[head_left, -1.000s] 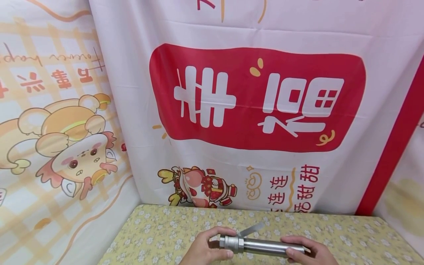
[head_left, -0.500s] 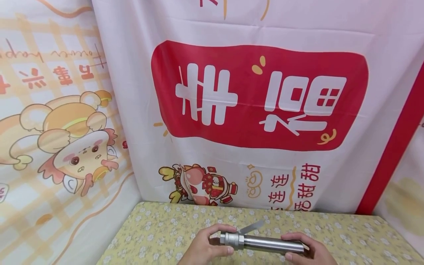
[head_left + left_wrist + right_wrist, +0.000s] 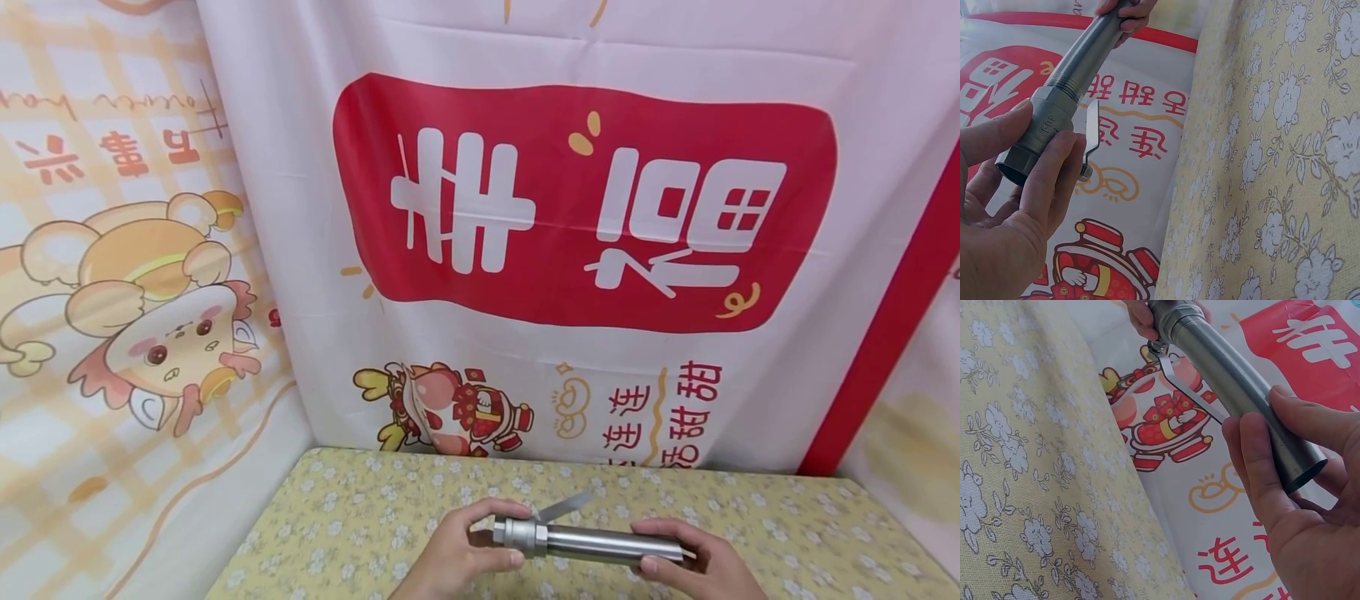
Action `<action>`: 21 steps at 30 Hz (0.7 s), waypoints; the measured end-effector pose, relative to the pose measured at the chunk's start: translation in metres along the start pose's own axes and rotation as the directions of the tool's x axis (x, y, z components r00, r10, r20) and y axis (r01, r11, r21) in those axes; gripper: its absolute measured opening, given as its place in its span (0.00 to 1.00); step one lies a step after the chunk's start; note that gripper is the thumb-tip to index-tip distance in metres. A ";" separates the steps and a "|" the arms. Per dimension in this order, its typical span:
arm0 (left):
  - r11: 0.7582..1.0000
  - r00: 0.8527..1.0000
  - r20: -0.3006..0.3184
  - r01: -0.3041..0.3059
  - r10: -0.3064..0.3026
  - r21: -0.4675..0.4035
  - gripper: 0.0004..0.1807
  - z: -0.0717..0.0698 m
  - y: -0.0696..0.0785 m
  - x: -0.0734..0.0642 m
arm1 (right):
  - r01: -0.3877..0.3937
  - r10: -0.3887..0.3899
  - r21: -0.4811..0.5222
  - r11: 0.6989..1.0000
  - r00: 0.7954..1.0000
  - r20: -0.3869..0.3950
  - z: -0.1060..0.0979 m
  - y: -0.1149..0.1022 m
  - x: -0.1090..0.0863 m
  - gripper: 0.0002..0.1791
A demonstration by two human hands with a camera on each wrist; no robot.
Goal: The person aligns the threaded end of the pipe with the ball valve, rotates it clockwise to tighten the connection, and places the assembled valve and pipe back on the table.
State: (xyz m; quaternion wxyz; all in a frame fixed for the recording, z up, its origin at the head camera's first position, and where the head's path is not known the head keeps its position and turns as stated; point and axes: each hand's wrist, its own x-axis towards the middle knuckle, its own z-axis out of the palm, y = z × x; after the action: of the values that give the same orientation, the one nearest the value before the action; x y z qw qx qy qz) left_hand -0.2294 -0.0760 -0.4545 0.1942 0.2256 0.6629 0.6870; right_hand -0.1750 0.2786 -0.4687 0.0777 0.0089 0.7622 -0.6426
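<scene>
My left hand (image 3: 465,546) grips the body of a steel ball valve (image 3: 520,536), thumb on one side and fingers on the other. A flat metal lever handle (image 3: 1092,125) sticks out from the valve's side. Threaded into the valve is a long steel pipe (image 3: 592,544), its threads partly showing at the joint in the left wrist view. At the pipe's far end my right hand (image 3: 693,557) holds it between thumb and fingers. The open pipe end (image 3: 1305,477) shows in the right wrist view. Valve and pipe lie nearly level above the table.
A table with a yellow floral cloth (image 3: 360,500) lies under the hands. Behind it hangs a white banner (image 3: 315,250) with a red printed panel, and a checked cartoon cloth (image 3: 135,333) covers the left side.
Both hands keep their hold on the valve and pipe, which barely shift. The head view tips slightly downward, so the backdrop appears higher in it.
</scene>
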 end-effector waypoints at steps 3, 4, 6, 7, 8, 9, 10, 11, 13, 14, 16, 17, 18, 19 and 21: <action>1.000 1.000 -0.005 0.001 -0.001 0.007 0.24 0.000 -0.001 0.000 | 0.002 -0.002 0.017 1.000 1.000 0.002 0.000 0.001 0.000 0.33; 1.000 1.000 -0.005 0.003 -0.003 0.008 0.24 0.000 -0.001 0.000 | 0.001 -0.001 0.017 1.000 1.000 0.000 0.000 0.001 0.000 0.33; 1.000 1.000 -0.004 0.004 -0.004 0.007 0.24 -0.001 -0.002 0.000 | 0.001 -0.001 0.007 1.000 1.000 -0.010 -0.001 0.002 0.000 0.33; 1.000 1.000 -0.004 0.003 -0.003 0.007 0.24 -0.001 -0.002 0.000 | 0.000 0.000 -0.003 1.000 1.000 -0.019 -0.001 0.002 0.000 0.33; 1.000 1.000 -0.003 0.004 -0.004 0.005 0.24 -0.001 -0.002 0.000 | -0.001 0.000 -0.011 1.000 1.000 -0.026 -0.001 0.002 0.000 0.32; 1.000 1.000 -0.001 0.005 -0.005 0.003 0.25 -0.001 -0.002 0.000 | -0.002 0.001 -0.018 1.000 0.999 -0.035 -0.001 0.002 0.000 0.32; 1.000 1.000 0.001 0.003 -0.003 0.003 0.25 0.000 -0.002 -0.001 | -0.002 0.000 -0.030 1.000 0.999 -0.044 -0.001 0.002 0.000 0.31; 1.000 1.000 0.003 0.003 -0.003 0.002 0.25 0.000 -0.001 -0.001 | -0.002 0.000 -0.039 0.999 0.999 -0.052 -0.001 0.002 0.000 0.31; 1.000 1.000 0.007 0.004 -0.004 -0.001 0.25 0.000 -0.001 -0.001 | -0.006 0.003 -0.054 0.999 0.998 -0.067 -0.001 0.002 0.000 0.30; 1.000 1.000 0.010 0.002 -0.002 0.000 0.25 0.000 -0.001 -0.001 | -0.009 0.005 -0.055 0.998 0.997 -0.073 0.000 0.002 0.000 0.30; 1.000 1.000 0.015 0.003 -0.003 -0.003 0.24 0.001 -0.001 -0.001 | -0.011 0.006 -0.061 0.998 0.996 -0.088 0.001 0.002 0.000 0.29; 1.000 1.000 0.016 0.006 -0.006 -0.006 0.24 0.001 -0.001 -0.001 | -0.013 0.007 -0.060 0.998 0.995 -0.096 0.001 0.002 0.000 0.29; 1.000 1.000 0.015 0.009 -0.009 -0.009 0.24 0.001 -0.001 -0.001 | -0.014 0.008 -0.059 0.998 0.994 -0.105 0.002 0.002 0.000 0.29; 1.000 1.000 0.014 0.011 -0.011 -0.010 0.24 0.001 -0.001 -0.001 | -0.013 0.007 -0.056 0.998 0.994 -0.112 0.003 0.002 0.000 0.29; 1.000 1.000 0.010 0.020 -0.020 -0.019 0.24 0.001 -0.001 -0.001 | -0.014 0.009 -0.044 0.999 0.992 -0.124 0.005 0.001 0.001 0.28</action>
State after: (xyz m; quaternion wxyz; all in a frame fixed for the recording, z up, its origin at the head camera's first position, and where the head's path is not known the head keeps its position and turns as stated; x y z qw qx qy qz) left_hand -0.2284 -0.0756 -0.4557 0.2067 0.2205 0.6574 0.6903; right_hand -0.1755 0.2738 -0.4707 0.0342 0.0513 0.7796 -0.6232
